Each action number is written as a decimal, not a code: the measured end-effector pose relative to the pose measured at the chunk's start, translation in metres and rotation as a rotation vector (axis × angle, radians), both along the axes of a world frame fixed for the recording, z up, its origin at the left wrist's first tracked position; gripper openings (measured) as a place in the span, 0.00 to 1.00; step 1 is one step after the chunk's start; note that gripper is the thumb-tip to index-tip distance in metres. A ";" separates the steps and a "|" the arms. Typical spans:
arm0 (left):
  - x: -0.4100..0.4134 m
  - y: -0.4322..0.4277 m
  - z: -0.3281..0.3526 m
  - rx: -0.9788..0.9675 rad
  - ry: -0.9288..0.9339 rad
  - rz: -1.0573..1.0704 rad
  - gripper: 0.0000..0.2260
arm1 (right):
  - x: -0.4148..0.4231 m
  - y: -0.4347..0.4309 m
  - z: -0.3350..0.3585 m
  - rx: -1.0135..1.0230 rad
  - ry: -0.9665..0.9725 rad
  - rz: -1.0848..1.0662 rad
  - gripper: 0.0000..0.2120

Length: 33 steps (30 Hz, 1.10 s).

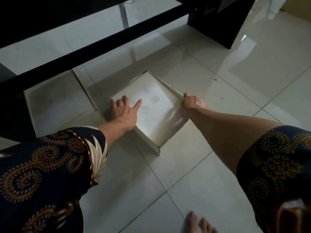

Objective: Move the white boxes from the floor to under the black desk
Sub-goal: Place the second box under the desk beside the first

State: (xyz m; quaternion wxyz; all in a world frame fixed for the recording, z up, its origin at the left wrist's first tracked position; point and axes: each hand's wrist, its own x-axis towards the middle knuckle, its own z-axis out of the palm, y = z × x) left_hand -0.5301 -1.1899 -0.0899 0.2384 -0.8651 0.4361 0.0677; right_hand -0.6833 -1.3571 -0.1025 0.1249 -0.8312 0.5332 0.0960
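A flat white box (151,105) lies on the tiled floor just in front of the black desk (70,47), turned at an angle. My left hand (125,109) rests on the box's left part with fingers spread. My right hand (191,102) is closed around the box's right edge. A second white box (57,105) lies to the left, partly beneath the desk's front rail. The desk has a glass top, through which floor shows.
The desk's black leg panel (218,21) stands at the upper right. A thin metal post (123,14) is visible under the glass. Glossy tiles (252,81) stretch to the right. My bare foot (196,222) stands at the bottom edge.
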 end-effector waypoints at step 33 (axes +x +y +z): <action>-0.007 0.027 -0.022 0.012 0.386 -0.146 0.35 | 0.048 0.024 0.020 0.368 -0.233 0.046 0.30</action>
